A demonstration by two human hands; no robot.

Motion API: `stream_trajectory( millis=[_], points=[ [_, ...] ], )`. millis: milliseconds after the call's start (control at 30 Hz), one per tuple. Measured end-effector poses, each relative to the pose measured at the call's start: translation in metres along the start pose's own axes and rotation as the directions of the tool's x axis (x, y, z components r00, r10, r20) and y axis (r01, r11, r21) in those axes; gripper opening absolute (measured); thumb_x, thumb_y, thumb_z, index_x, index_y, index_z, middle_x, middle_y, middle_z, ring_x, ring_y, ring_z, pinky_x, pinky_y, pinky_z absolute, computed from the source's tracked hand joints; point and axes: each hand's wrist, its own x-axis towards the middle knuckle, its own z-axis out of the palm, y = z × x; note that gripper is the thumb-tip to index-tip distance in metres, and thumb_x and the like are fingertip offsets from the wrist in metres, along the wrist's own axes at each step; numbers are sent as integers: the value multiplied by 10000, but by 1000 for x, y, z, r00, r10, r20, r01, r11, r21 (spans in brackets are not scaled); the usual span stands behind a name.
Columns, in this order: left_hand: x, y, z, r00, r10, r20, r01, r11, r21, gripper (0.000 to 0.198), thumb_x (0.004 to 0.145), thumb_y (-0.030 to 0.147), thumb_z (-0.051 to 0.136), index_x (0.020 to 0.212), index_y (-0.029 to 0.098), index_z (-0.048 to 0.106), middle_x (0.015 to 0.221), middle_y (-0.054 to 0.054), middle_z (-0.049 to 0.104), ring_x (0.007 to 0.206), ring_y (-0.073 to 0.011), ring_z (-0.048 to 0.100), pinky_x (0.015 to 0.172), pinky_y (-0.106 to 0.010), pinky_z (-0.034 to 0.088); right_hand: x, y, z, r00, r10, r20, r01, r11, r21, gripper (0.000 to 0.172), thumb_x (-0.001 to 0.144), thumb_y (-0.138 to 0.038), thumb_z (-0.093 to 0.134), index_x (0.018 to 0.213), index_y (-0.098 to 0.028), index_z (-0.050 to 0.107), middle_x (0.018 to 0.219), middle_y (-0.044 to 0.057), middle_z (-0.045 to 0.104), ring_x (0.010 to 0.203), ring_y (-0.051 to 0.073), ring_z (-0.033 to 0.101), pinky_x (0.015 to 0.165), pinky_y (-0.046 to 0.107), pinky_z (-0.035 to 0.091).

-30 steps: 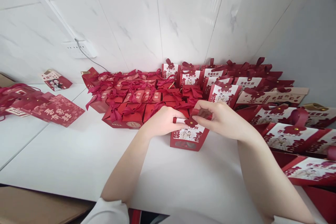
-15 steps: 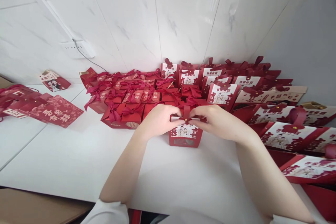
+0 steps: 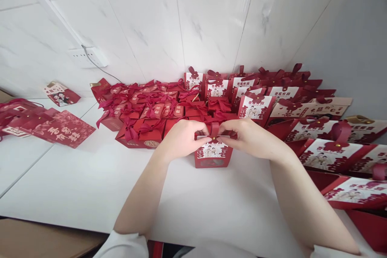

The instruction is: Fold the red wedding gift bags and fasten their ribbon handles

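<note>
Strap (image 3: pixel 214 129), earlier slanted, now stands upright between left hand (image 3: pixel 190 140) and right hand (image 3: pixel 249 139), both pinching the red box's (image 3: pixel 212 152) top edge; closing appears nearly complete.

So the tabletop (image 3: pixel 99 181) is plain white, with a thin seam (image 3: pixel 30 168) cutting across it well to the left of the little window box (image 3: pixel 213 154), which stands upright right on it. Just behind that box and off to its left there's a whole pack of red ribbon boxes (image 3: pixel 132 140), crammed in side by side. Behind it and round to its right you get loads of strap boxes (image 3: pixel 320 159), mostly red and white, overlapping too much to count. Well left of the window box there's a bunch of red cartons (image 3: pixel 74 129), and far back on that same side a small photo box (image 3: pixel 63 94).
</note>
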Motion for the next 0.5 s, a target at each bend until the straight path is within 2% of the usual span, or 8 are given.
stream_trajectory(
  millis=[300,500],
  points=[
    [-1,3,-1,1000,-21,-18,23,997,70,148,869,332,599,796,217,655,763,26,688,670,-131,592,622,-257,402,2,-1,3,999,15,-36,-15,1000,-11,104,877,-241,581,878,-236,685,818,-43,708,703,117,610,646,251,436],
    [0,5,-2,1000,11,-5,-10,986,166,154,878,320,596,793,203,647,748,26,676,658,-125,564,597,-253,361,2,-3,5,998,-8,-61,3,997,-75,99,867,-241,602,794,-218,665,718,-39,682,611,111,563,597,247,398]
  ],
)
